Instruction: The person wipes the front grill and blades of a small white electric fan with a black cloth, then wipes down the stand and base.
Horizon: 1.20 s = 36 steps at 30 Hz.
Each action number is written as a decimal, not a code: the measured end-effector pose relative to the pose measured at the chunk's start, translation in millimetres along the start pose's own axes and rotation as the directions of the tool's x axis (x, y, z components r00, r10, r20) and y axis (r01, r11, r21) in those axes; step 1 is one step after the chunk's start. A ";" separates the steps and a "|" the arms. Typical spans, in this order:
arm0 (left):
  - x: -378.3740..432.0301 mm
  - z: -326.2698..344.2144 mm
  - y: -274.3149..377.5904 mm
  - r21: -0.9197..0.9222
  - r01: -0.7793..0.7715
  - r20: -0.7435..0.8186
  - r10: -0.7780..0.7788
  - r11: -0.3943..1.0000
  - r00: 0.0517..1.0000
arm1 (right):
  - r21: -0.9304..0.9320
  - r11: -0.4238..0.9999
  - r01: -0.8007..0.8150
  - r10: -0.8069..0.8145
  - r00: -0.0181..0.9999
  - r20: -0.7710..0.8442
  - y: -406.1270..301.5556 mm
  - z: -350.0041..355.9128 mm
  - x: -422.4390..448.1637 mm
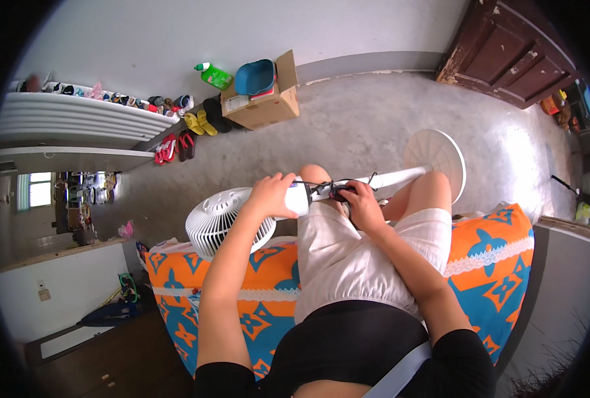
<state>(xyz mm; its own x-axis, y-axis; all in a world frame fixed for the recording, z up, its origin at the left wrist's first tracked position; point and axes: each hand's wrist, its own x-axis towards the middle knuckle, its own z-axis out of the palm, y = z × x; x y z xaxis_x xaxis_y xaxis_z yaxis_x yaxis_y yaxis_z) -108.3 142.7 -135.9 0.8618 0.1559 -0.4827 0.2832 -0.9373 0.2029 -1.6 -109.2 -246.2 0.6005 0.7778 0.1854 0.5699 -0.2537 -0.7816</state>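
Note:
A white pedestal fan lies tilted across my lap, its slotted round head (220, 219) to my left and its pole (399, 176) running right to a round base (436, 159). My left hand (272, 196) grips the white housing (296, 199) beside the fan head. In my right hand (363, 206) is a black part (342, 193) against the pole, perhaps a plug or a knob; the fingers partly hide it. A thin black cord (369, 180) loops around the pole close to both hands.
I sit on an orange and blue patterned cover (255, 303). A cardboard box (262, 112) carries a blue basin (255, 77), with a green bottle (215, 77) behind. Yellow slippers (200, 123) and red sandals (165, 149) stand by a white shoe rack (86, 112). A brown door (509, 54) stands at upper right.

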 end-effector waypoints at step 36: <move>-20.2 -55.0 21.3 -0.458 0.025 0.304 0.130 0.889 0.944 | -0.532 0.687 0.496 -0.128 0.803 0.583 -14.1 -124.3 76.2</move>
<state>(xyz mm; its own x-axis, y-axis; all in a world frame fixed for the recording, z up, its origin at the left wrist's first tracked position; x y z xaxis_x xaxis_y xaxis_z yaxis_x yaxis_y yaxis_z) -96.5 136.7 -74.9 0.7224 -0.0696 -0.6880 0.4658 -0.6864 0.5585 105.8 -117.8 -147.1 0.0820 0.9918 -0.0980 0.9872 -0.0943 -0.1283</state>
